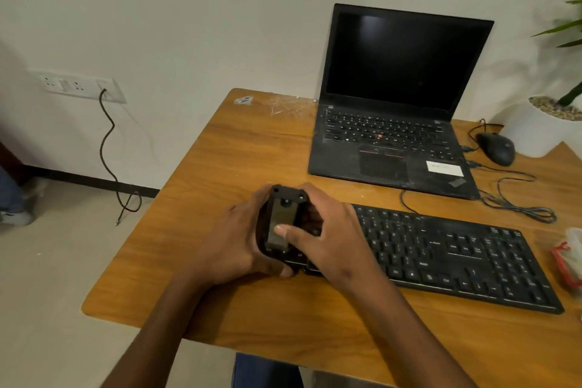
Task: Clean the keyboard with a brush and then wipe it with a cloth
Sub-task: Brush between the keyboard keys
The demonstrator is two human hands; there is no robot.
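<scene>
Both my forearms are bare to the bottom of the frame, with no sleeves, watch, bracelets or rings showing. My left hand (234, 241) and right hand (330, 236) are ungloved. Below the table's near edge I see blue trousers (264, 372), probably denim.

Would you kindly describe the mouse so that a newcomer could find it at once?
Start at the open laptop at the back of the wooden table. Just to its right, before the white plant pot, lies the mouse: small, rounded, black and corded, unlike the flat keyboard nearer you.

One keyboard (456, 255), one laptop (393, 104), one mouse (496, 147)
</scene>
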